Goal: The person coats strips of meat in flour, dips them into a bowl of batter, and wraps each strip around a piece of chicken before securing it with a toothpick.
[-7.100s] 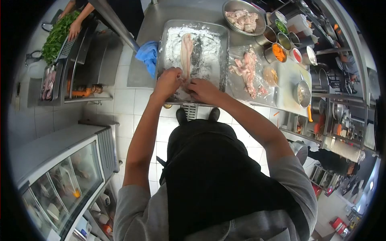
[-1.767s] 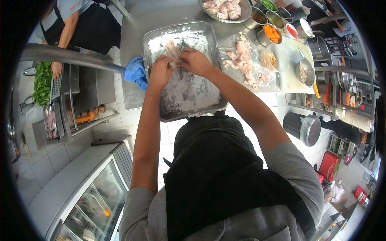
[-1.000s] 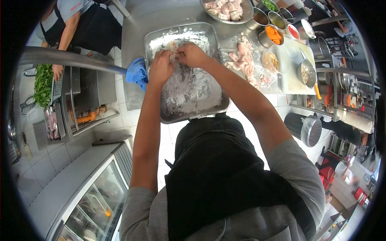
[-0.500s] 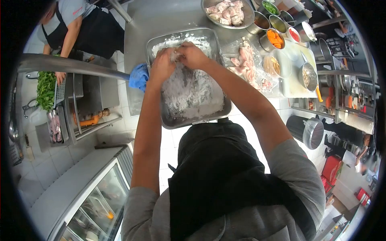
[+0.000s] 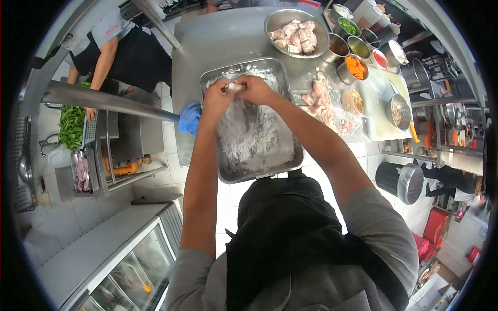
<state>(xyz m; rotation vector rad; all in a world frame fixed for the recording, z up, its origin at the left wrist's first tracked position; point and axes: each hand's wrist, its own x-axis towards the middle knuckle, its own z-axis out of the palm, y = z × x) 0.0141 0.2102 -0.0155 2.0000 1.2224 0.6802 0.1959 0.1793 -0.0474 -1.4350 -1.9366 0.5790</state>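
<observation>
Both hands meet over the upper part of a metal tray (image 5: pixel 224 174) spread with white flour (image 5: pixel 251 142). Between my fingers is a small flour-coated piece of meat (image 5: pixel 235 87), partly hidden. My left hand (image 5: pixel 216 97) is closed on its left side, and my right hand (image 5: pixel 256 90) pinches it from the right. Just beyond the tray, to the upper right, a steel bowl (image 5: pixel 270 41) holds several pale meat pieces (image 5: pixel 298 35). Raw meat strips (image 5: pixel 322 98) lie on a plastic sheet right of the tray.
A blue cloth (image 5: pixel 190 118) sits by the tray's left side, near a metal rail (image 5: pixel 111 101). Carrots (image 5: pixel 355 66) and other ingredients fill containers at the right. A knife and a small bowl (image 5: pixel 399 111) rest on the cutting board (image 5: pixel 381 122). At left, another person (image 5: pixel 109 52) handles greens (image 5: pixel 71 127).
The view has shifted, so the table appears lower. My hands have lifted slightly from the flour, and the meat piece shows more clearly between them.
</observation>
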